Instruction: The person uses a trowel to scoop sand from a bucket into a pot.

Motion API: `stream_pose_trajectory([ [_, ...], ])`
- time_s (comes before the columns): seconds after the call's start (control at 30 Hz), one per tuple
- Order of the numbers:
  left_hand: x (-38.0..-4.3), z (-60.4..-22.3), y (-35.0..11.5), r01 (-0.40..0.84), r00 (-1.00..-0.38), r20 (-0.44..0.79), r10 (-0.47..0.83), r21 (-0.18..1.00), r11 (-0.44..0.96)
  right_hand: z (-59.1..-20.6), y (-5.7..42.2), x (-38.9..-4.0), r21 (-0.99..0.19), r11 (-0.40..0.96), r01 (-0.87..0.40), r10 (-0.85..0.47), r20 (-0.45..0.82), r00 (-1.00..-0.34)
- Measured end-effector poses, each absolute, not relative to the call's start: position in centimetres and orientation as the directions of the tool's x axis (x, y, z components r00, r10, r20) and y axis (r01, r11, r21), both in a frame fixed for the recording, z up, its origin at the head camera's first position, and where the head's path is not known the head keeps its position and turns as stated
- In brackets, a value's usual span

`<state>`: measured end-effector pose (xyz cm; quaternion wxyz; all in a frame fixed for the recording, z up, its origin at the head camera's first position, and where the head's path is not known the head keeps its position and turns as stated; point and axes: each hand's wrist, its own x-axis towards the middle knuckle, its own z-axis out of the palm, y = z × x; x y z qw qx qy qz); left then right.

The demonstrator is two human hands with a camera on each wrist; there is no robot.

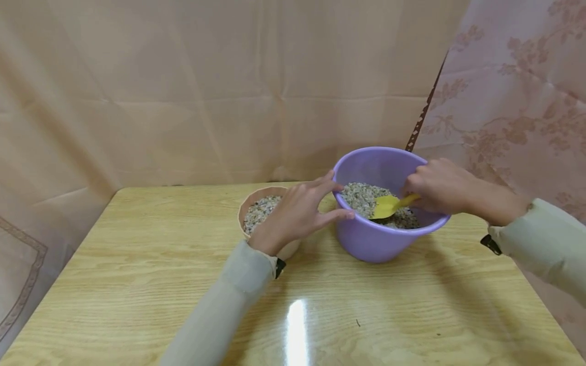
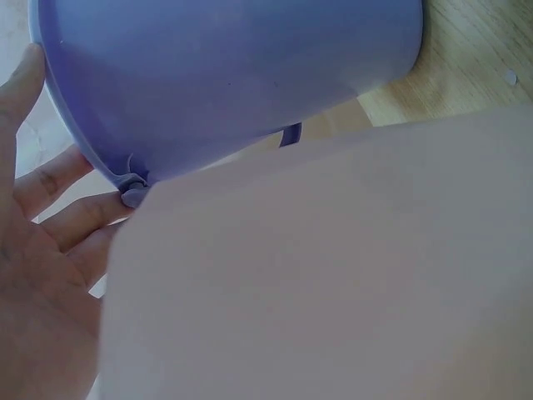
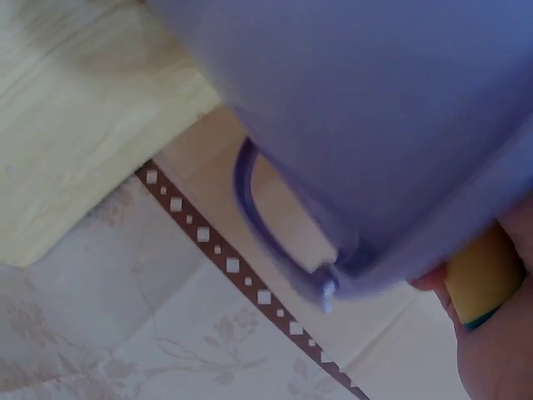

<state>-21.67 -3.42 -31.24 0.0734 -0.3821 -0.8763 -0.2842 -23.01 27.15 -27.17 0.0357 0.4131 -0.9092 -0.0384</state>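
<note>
– In the head view, the yellow scoop [image 1: 384, 207]?
– Inside the purple bucket [image 1: 372, 245], slanting left from your nearer, gripping right hand [image 1: 441, 188].
– Left wrist?
– Your left hand [image 2: 37, 250], fingers spread, touches the bucket.
– Right wrist?
– Dim; you seem to hold its handle [image 3: 483, 279].

The bucket [image 1: 373, 245] is smooth plastic with a soft sheen, the scoop [image 1: 383, 208] smooth plastic too, the gravel [image 1: 360, 197] rough and grainy, the bowl [image 1: 253, 197] smooth-walled, the table [image 1: 160, 264] glossy wood-grain, the curtain [image 1: 206, 101] satiny, creased cloth, and the sleeves [image 1: 217, 310] plain matt cloth.
</note>
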Motion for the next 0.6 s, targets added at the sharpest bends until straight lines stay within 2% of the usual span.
stream_pose_trajectory([
  [0.6, -22.00, -31.32, -4.18, 0.716, -0.692, 0.349, 0.631, 0.440, 0.542, -27.41, 26.35, -23.06, 0.107, 0.630, -0.769, -0.776, 0.084, -0.625],
])
